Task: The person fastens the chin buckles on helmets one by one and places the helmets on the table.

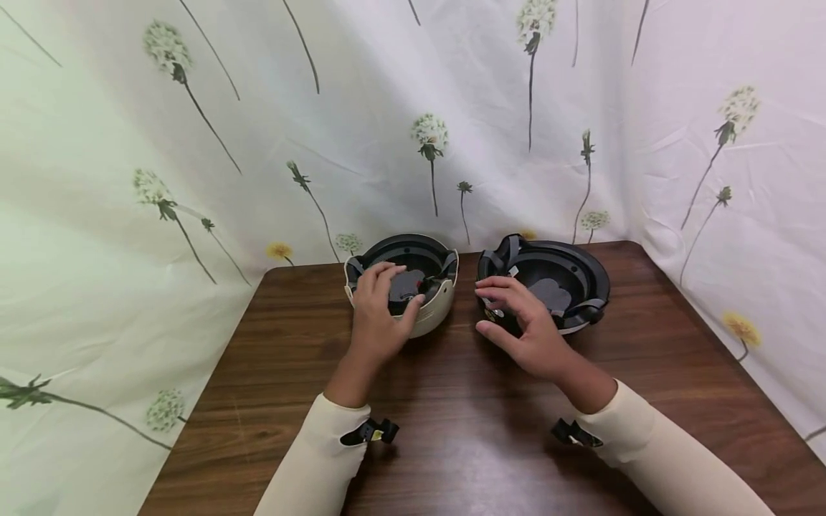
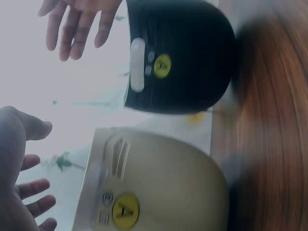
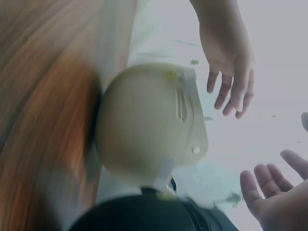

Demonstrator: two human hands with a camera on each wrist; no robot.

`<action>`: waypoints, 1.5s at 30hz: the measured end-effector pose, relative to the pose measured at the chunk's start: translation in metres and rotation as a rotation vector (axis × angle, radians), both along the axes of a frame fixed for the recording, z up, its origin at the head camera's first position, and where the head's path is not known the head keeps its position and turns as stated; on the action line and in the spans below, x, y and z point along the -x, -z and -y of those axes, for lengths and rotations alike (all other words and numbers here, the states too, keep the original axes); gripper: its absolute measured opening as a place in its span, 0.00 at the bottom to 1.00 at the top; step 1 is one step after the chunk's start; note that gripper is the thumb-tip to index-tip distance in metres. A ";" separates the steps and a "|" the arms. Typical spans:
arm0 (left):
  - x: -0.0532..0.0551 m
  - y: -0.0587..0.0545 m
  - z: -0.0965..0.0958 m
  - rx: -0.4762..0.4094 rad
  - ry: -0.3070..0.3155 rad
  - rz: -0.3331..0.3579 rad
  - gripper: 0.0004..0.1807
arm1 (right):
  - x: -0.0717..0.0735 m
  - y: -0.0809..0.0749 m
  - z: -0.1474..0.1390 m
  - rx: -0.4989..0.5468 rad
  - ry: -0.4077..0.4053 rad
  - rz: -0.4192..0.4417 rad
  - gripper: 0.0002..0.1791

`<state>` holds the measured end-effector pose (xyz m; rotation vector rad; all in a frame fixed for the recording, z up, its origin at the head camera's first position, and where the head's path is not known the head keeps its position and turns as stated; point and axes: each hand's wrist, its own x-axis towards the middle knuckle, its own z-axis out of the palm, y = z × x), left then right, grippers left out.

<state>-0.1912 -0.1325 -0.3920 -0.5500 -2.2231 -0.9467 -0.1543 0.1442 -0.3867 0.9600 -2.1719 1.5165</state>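
Observation:
Two helmets lie upside down side by side, their padded dark insides facing up. The cream helmet (image 1: 435, 315) is on the left, and the black helmet (image 1: 596, 276) on the right. Over the near side of the cream one hovers my left hand (image 1: 379, 319), fingers loosely bent with nothing in them. My right hand (image 1: 532, 337) hangs before the near left side of the black one, thumb and fingers spread apart. In the left wrist view, each shell carries a round yellow sticker (image 2: 162, 66) marked with an A, and both hands appear away from the shells.
The helmets stand near the back of a dark brown wooden table (image 1: 445, 444). Behind and beside it hangs a white curtain (image 1: 361, 143) printed with dandelions. Each sleeve has a small black device (image 1: 379, 431) at the wrist.

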 end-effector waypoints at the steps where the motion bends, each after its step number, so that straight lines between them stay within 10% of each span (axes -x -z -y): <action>1: 0.002 0.001 0.003 -0.014 -0.012 -0.004 0.29 | 0.000 0.001 0.004 0.001 0.004 0.022 0.28; 12: 0.020 0.015 0.030 -0.204 -0.166 -0.042 0.30 | 0.011 0.008 0.052 0.051 0.040 0.268 0.36; 22: 0.032 0.039 0.037 -0.452 -0.242 0.079 0.33 | 0.027 0.028 0.089 0.051 0.154 0.410 0.50; 45: 0.031 0.066 0.017 -0.613 -0.328 0.207 0.26 | 0.044 0.050 0.119 0.248 0.245 0.498 0.48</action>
